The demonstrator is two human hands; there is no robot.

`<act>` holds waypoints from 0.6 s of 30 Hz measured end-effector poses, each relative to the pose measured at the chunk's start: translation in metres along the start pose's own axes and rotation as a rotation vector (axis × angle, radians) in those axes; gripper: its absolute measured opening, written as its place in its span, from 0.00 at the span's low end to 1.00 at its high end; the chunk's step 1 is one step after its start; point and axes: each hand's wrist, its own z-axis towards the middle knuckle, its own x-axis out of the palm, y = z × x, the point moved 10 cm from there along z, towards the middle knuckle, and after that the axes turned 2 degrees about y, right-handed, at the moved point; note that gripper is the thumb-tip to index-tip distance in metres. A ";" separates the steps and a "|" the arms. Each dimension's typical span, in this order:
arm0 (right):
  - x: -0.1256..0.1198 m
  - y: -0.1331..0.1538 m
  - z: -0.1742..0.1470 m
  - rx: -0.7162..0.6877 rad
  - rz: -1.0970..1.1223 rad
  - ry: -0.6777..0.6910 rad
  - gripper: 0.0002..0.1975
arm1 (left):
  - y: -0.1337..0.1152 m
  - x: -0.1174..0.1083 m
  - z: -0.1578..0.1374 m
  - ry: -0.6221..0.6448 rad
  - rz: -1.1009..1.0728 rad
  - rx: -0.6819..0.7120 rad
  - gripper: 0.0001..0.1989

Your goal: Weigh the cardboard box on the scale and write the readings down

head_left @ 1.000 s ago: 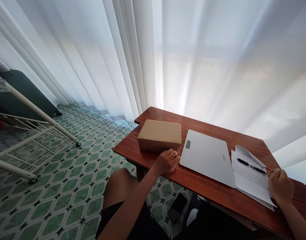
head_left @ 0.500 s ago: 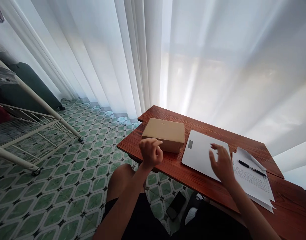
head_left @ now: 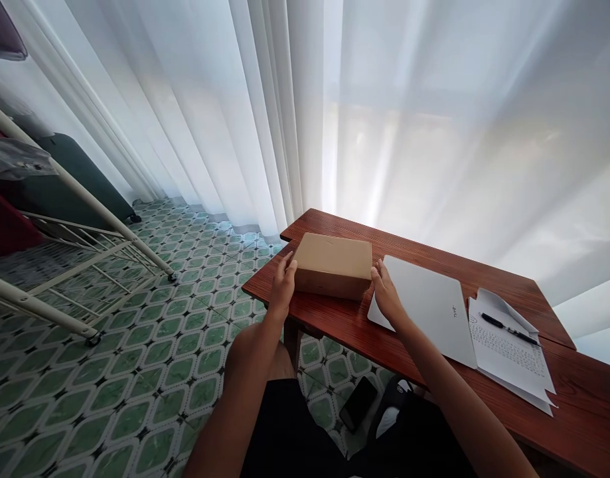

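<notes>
On the wooden table (head_left: 329, 315), left grip (head_left: 283, 284) and right grip (head_left: 387, 293), partly open, touch opposite ends of the cardboard box (head_left: 333, 255).

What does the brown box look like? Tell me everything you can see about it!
The box is plain tan and looks like cardboard, with a flat, closed top, a faint mark near its back edge and a darker, shadowed front. It sits flat on the reddish-brown table, near its left end, beside a flat silver item. The left hand and right hand appear to touch its two ends. What's inside is hidden.
</notes>
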 end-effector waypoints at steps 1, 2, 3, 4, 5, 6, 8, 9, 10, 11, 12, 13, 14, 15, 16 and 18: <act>0.003 -0.001 -0.001 0.006 0.011 0.018 0.42 | 0.003 0.002 -0.001 0.015 -0.002 -0.013 0.28; 0.007 -0.002 -0.001 0.006 0.023 0.037 0.40 | 0.006 0.003 -0.002 0.022 -0.002 -0.021 0.28; 0.010 -0.002 -0.002 0.001 0.037 0.055 0.38 | 0.007 0.004 -0.003 0.025 -0.002 -0.023 0.28; 0.013 -0.002 -0.003 -0.008 0.052 0.072 0.36 | 0.008 0.004 -0.003 0.024 -0.003 -0.022 0.28; 0.015 -0.002 -0.003 -0.016 0.067 0.085 0.33 | 0.008 0.004 -0.002 0.025 -0.006 -0.019 0.28; 0.016 -0.002 -0.003 -0.021 0.083 0.094 0.32 | 0.008 0.004 -0.002 0.030 -0.015 -0.016 0.27; 0.018 -0.003 -0.004 -0.019 0.116 0.103 0.31 | 0.008 0.005 -0.001 0.042 -0.040 -0.013 0.27; 0.019 -0.005 -0.004 -0.011 0.135 0.108 0.31 | 0.009 0.006 -0.001 0.044 -0.052 -0.017 0.27; 0.020 -0.006 -0.004 -0.001 0.153 0.113 0.30 | 0.011 0.006 -0.001 0.043 -0.064 -0.025 0.27; 0.021 -0.007 -0.004 0.012 0.171 0.119 0.30 | 0.013 0.006 -0.001 0.039 -0.080 -0.035 0.28; 0.021 -0.008 -0.005 0.027 0.188 0.121 0.30 | 0.015 0.006 -0.001 0.032 -0.099 -0.046 0.28; 0.022 -0.010 -0.005 0.042 0.203 0.121 0.29 | 0.017 0.006 -0.002 0.021 -0.121 -0.054 0.27; 0.023 -0.011 -0.006 0.058 0.218 0.117 0.29 | 0.020 0.006 -0.002 0.008 -0.150 -0.061 0.26; 0.023 -0.012 -0.006 0.073 0.231 0.113 0.29 | 0.022 0.006 -0.002 -0.007 -0.180 -0.067 0.25; 0.024 -0.013 -0.007 0.086 0.244 0.110 0.30 | 0.023 0.006 -0.002 -0.020 -0.207 -0.071 0.24; 0.025 -0.014 -0.008 0.110 0.264 0.105 0.30 | 0.025 0.007 -0.003 -0.038 -0.253 -0.073 0.23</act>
